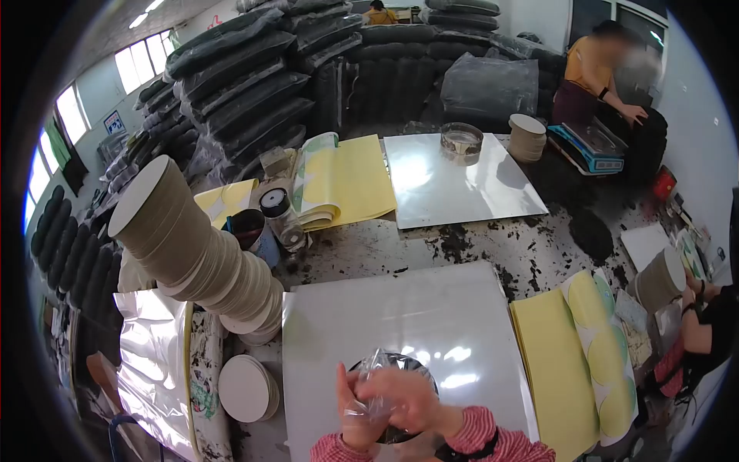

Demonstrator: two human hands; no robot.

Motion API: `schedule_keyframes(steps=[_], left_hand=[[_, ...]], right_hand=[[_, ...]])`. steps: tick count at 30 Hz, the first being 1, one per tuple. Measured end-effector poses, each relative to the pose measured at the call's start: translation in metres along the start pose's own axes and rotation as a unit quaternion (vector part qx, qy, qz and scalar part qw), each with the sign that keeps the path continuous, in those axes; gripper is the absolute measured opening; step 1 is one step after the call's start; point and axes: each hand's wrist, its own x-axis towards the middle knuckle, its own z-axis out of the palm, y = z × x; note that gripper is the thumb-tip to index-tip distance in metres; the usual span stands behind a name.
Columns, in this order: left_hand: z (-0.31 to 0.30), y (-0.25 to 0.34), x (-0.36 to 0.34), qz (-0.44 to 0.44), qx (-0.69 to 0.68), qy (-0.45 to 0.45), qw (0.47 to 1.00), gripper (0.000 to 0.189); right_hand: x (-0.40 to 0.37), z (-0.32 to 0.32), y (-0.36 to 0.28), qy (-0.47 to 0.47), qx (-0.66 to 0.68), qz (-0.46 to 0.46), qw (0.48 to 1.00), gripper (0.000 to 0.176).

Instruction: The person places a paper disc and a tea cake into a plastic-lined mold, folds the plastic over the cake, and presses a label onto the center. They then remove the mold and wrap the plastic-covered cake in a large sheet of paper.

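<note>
Currently, our right hand (412,395) grasps clear plastic film (376,360) beside our left hand (352,420), whose grip we cannot tell, above a glossy white rectangular board (385,308).

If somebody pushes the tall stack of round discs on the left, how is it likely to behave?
The stack probably tips easily: it is tall, narrow and unevenly aligned. Its discs may slide apart, since no band shows around them. Each is likely fairly stiff, as the top disc looks flat.
</note>
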Motion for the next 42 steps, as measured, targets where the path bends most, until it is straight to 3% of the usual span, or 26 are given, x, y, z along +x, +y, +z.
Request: schedule_keyframes(steps=[1, 2, 3, 4, 5, 7, 10, 11, 14, 15, 16, 19, 21, 22, 24, 26, 27, 29, 31, 33, 34, 36, 37, 39, 40, 42], left_hand=[[0.002, 0.0, 0.001, 0.025, -0.037, 0.095, 0.994, 0.058], [-0.001, 0.001, 0.004, 0.066, 0.063, 0.046, 0.995, 0.058], [-0.001, -0.007, 0.005, 0.05, 0.058, 0.055, 0.996, 0.058], [-0.001, -0.017, 0.003, 0.146, 0.147, -0.025, 0.978, 0.063], [-0.002, -0.024, 0.002, 0.245, 0.232, -0.11, 0.935, 0.067], [-0.007, -0.014, 0.002, 0.216, 0.217, -0.151, 0.94, 0.074], [-0.012, 0.017, 0.002, 0.109, 0.155, -0.207, 0.96, 0.073], [-0.012, 0.017, 0.002, 0.111, 0.155, -0.201, 0.961, 0.073], [-0.004, 0.003, -0.004, 0.13, 0.329, -0.266, 0.897, 0.081], [-0.006, 0.005, -0.007, 0.128, 0.324, -0.265, 0.899, 0.081], [-0.006, 0.006, -0.006, 0.126, 0.319, -0.261, 0.902, 0.084], [-0.004, 0.007, -0.003, 0.154, 0.299, -0.28, 0.899, 0.086], [-0.005, 0.01, -0.002, 0.123, 0.315, -0.271, 0.901, 0.084], [-0.004, 0.01, -0.004, 0.147, 0.299, -0.283, 0.899, 0.084], [-0.002, 0.007, -0.005, 0.126, 0.317, -0.274, 0.899, 0.086], [-0.001, 0.004, -0.007, 0.135, 0.319, -0.279, 0.896, 0.087], [-0.002, 0.003, -0.006, 0.137, 0.326, -0.278, 0.893, 0.087], [-0.002, 0.005, -0.005, 0.138, 0.327, -0.291, 0.888, 0.087], [-0.003, 0.006, -0.005, 0.129, 0.32, -0.296, 0.891, 0.087], [-0.004, 0.008, -0.005, 0.135, 0.32, -0.302, 0.888, 0.088], [-0.003, 0.009, -0.005, 0.129, 0.319, -0.299, 0.89, 0.088], [-0.003, 0.011, -0.004, 0.132, 0.32, -0.3, 0.889, 0.088], [-0.003, 0.011, -0.006, 0.127, 0.326, -0.296, 0.889, 0.088], [-0.002, 0.013, -0.007, 0.123, 0.325, -0.305, 0.887, 0.088], [-0.003, 0.014, -0.007, 0.12, 0.328, -0.306, 0.886, 0.088], [-0.003, 0.015, -0.002, 0.131, 0.332, -0.318, 0.878, 0.088]], right_hand=[[-0.014, 0.003, -0.005, -0.151, -0.13, -0.11, 0.974, 0.024], [-0.03, 0.007, -0.011, -0.164, -0.127, -0.105, 0.973, 0.024], [-0.048, 0.008, -0.017, -0.119, -0.141, 0.009, 0.983, 0.023], [-0.061, 0.005, -0.024, -0.072, -0.158, 0.126, 0.977, 0.022], [-0.053, -0.003, -0.027, -0.079, -0.16, 0.134, 0.975, 0.022], [-0.028, -0.021, -0.034, -0.069, -0.351, 0.033, 0.933, 0.016], [-0.038, -0.008, 0.015, -0.114, -0.443, 0.13, 0.88, 0.014], [-0.037, -0.011, 0.012, -0.116, -0.445, 0.124, 0.879, 0.014], [-0.036, -0.039, -0.022, -0.059, -0.263, 0.119, 0.955, 0.015], [-0.048, -0.066, -0.034, 0.021, -0.323, 0.086, 0.942, 0.017], [-0.056, -0.1, -0.048, 0.106, -0.427, 0.082, 0.894, 0.021], [-0.132, -0.285, -0.059, 0.212, -0.716, 0.139, 0.65, 0.049], [-0.207, -0.403, -0.069, 0.275, -0.762, 0.357, 0.464, 0.051], [-0.223, -0.403, -0.091, 0.295, -0.765, 0.365, 0.442, 0.051], [-0.208, -0.372, -0.104, 0.125, -0.774, 0.503, 0.363, 0.055], [-0.191, -0.29, -0.107, 0.097, -0.689, 0.474, 0.54, 0.045], [-0.181, -0.258, -0.117, 0.108, -0.682, 0.481, 0.54, 0.045], [-0.158, -0.23, -0.138, 0.252, -0.418, 0.465, 0.738, 0.038], [-0.184, -0.283, -0.128, 0.355, -0.692, 0.186, 0.6, 0.03], [-0.215, -0.351, -0.132, 0.354, -0.813, 0.198, 0.418, 0.037], [-0.241, -0.371, -0.124, 0.36, -0.813, 0.204, 0.41, 0.037], [-0.281, -0.4, -0.109, 0.258, -0.62, 0.415, 0.614, 0.048], [-0.239, -0.332, -0.13, 0.234, -0.566, 0.493, 0.618, 0.052], [-0.223, -0.224, -0.119, 0.115, -0.577, 0.416, 0.693, 0.04], [-0.217, -0.181, -0.112, -0.005, -0.564, 0.464, 0.683, 0.033], [-0.22, -0.165, -0.114, 0.008, -0.579, 0.452, 0.679, 0.028]])
